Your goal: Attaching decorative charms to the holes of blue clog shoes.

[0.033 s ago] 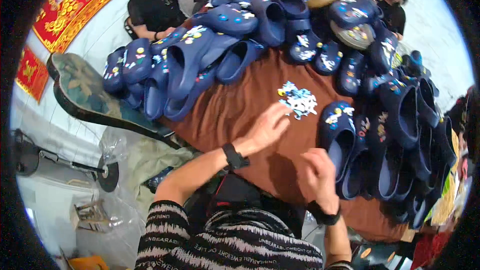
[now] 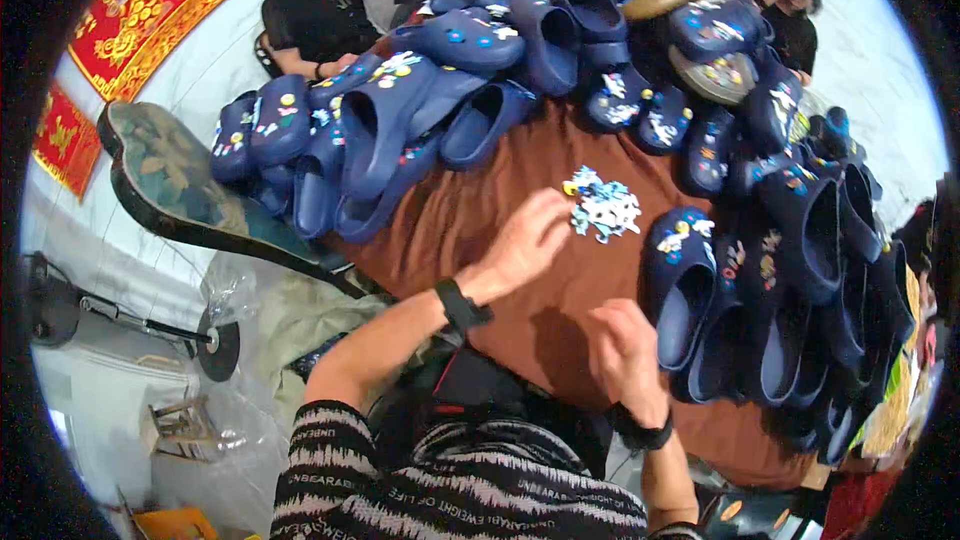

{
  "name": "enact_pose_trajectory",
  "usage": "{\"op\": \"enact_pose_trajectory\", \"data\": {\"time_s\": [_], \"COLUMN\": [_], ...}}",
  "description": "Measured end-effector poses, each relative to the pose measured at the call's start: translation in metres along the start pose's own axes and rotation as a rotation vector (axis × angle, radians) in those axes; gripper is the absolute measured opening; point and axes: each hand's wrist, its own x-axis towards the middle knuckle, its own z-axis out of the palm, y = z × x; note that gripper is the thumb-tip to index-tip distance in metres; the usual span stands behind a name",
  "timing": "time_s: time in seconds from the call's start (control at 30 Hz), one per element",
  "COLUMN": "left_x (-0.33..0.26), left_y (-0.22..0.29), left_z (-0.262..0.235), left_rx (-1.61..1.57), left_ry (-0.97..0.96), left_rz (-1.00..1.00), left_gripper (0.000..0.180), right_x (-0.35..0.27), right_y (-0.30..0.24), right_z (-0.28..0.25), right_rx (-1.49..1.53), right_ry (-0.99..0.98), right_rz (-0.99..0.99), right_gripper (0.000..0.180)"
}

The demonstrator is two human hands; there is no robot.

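On the brown cloth (image 2: 500, 325) lies a small heap of white, blue and yellow shoe charms (image 2: 607, 210). My left hand (image 2: 525, 240) reaches in beside the heap's left edge, fingers stretched out and thumb apart, with nothing seen in it. Nearer to me, my right hand (image 2: 625, 345) hovers over the cloth with its fingers curled in; whatever they hold, if anything, is hidden. Just right of that hand sits a navy clog (image 2: 682, 275) with charms on its front, its heel opening toward me.
More navy clogs (image 2: 395, 110) are piled around the cloth's far and left sides, and rows of clogs (image 2: 775, 310) line the right. A dark carved board edge (image 2: 180, 185) juts out at left. Two people, one at far left (image 2: 320, 20) and one at far right (image 2: 790, 25), sit beyond.
My left hand has drawn back a little to the left from the charm heap. My right hand has shifted slightly left, still curled.
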Motion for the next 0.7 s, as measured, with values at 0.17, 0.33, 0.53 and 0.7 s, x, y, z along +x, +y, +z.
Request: {"op": "enact_pose_trajectory", "data": {"time_s": [0.17,0.33,0.53,0.7], "left_x": [0.029,0.104,0.207,0.228], "left_y": [-0.040,-0.095,-0.186,-0.242], "left_z": [-0.107,-0.169,-0.198,-0.231], "left_rx": [0.318,0.521,0.815,0.792], "left_ry": [0.237,0.169,0.077,0.039], "left_rz": [-0.010,-0.051,-0.202,-0.463], "left_gripper": [0.031,0.038,0.047,0.069], "right_x": [-0.003,-0.019,-0.028,-0.029], "right_y": [0.038,0.071,0.082,0.080], "right_z": [0.059,0.086,0.095,0.101], "right_rx": [0.068,0.305,0.260,0.347], "right_ry": [-0.111,-0.112,-0.011,-0.045], "right_rz": [0.040,0.396,0.299,0.337], "right_gripper": [0.019,0.016,0.018,0.016]}}
